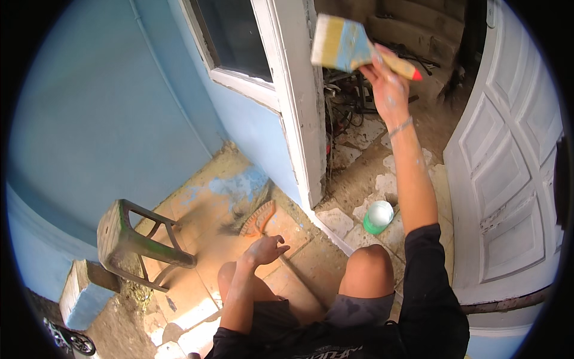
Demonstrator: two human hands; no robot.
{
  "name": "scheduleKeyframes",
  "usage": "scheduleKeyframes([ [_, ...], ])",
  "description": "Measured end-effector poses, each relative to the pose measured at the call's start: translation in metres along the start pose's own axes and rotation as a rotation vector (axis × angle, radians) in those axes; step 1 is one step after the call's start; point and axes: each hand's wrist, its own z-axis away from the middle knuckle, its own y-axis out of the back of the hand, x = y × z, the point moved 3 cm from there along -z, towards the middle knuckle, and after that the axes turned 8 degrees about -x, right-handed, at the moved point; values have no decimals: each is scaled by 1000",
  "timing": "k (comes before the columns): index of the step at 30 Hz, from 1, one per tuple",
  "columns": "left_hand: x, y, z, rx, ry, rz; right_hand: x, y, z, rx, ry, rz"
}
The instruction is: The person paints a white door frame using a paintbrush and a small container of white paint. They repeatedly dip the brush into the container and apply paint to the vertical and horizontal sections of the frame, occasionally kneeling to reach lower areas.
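My right hand (388,87) is raised and closed around the wooden handle of a wide paintbrush (356,45). The brush has pale bristles, a light blue band and a red tip at the handle's end. Its bristles are at the upper part of the white door frame (292,107); whether they touch it I cannot tell. My left hand (263,250) hangs near my left knee with fingers loosely apart, holding nothing. Just beyond it lies an orange broom (258,219), its handle running back beneath the hand. A green tub (375,227) of white paint stands on the floor below my right forearm.
A worn plastic stool (119,239) stands at the left, beside a blue-and-white block (86,299). A white panelled door (508,167) is at the right. Cables and clutter (350,110) lie past the doorway. Blue paint (239,182) stains the tiles by the wall.
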Motion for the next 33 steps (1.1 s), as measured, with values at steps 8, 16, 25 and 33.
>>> scheduleKeyframes([
  [8,-5,-7,-2,0,-34,-24,35,24,87,70,-316,195],
  [16,-12,-11,-4,-12,-13,-62,45,16,42,8,-100,-19],
  [25,4,10,5,430,-201,56,43,45,68,-85,19,-72],
  [33,18,24,26,454,-199,230,77,23,124,21,-194,169],
])
